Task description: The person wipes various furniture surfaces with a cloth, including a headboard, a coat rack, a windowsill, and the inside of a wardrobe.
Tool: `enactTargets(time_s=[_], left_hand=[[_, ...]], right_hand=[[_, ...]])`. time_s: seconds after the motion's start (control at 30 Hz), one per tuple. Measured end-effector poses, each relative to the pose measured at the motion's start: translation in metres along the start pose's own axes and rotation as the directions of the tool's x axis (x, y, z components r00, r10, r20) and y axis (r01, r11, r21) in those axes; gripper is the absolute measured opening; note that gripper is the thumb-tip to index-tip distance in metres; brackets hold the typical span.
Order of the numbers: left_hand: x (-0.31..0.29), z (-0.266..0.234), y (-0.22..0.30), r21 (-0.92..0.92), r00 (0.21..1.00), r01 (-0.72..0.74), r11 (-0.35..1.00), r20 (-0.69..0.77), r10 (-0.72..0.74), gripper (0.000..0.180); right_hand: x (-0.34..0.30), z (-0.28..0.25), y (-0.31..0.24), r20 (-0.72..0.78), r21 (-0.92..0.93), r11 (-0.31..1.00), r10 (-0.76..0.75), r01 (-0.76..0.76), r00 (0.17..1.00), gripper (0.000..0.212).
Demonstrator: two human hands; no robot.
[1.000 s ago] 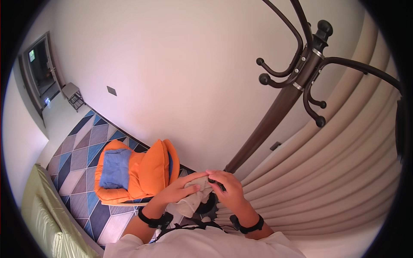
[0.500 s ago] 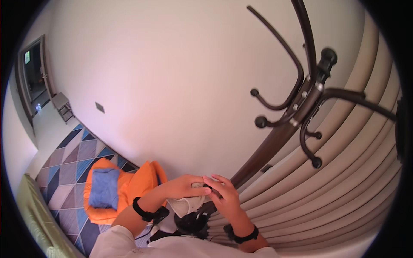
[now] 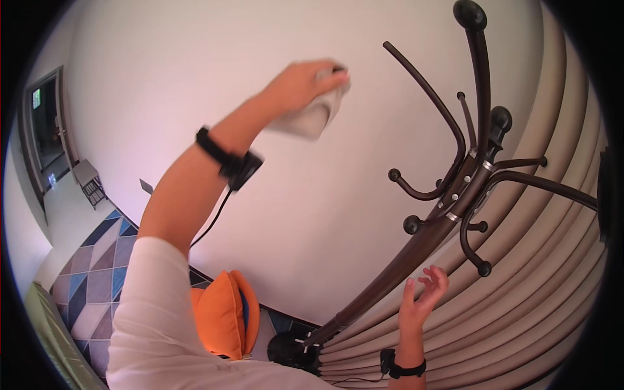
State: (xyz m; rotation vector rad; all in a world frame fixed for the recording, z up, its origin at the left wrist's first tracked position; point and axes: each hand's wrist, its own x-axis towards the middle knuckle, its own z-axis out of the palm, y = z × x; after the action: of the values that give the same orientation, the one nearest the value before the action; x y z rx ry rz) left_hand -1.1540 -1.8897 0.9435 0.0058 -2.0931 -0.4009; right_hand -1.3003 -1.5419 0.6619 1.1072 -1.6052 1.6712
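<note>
Holding the cloth aloft in the left hand, in front of the wall, to the left of the rack and apart from its arms and hooks. Seemingly pinched near its upper end between thumb and fingers, with the fingers close together; too blurred to tell the exact contact. Holding nothing in the right hand, just to the right of the rack's pole and in front of the curtain, with fingers curled and loosely spread and thumb apart.

Judged to be at a raised, one-handed hold, with no visible support for the cloth but the left hand. Calling next, on that reading, for a firm pinch, a steady wrist and some room beside the rack's nearest arm.

Slanting along its long axis, from an upper end toward the rack down to a lower end away from it. Pointing one corner downward, roughly below the fingertips. Impossible to tell front from back through the blur. Showing also, left of the rack's base, an orange cushion.
</note>
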Motion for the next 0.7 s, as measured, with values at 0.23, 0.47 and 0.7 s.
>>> enactTargets(time_s=[0.23,0.47,0.7], left_hand=[[0.098,0.002,0.018,-0.116,0.992,-0.121,0.986,0.026,0.125,0.046],[0.102,0.000,0.035,-0.308,0.959,-0.052,0.950,0.248,0.133,0.041],[0.101,-0.001,0.031,-0.137,0.956,-0.134,0.982,0.244,0.164,0.036]], right_hand=[[0.009,-0.002,0.003,0.114,-0.114,0.974,-0.183,0.196,0.976,0.069],[0.007,-0.015,0.012,0.290,0.095,0.995,-0.057,0.031,0.955,0.081],[0.016,-0.008,0.009,0.322,0.135,0.986,0.045,-0.093,0.946,0.084]])
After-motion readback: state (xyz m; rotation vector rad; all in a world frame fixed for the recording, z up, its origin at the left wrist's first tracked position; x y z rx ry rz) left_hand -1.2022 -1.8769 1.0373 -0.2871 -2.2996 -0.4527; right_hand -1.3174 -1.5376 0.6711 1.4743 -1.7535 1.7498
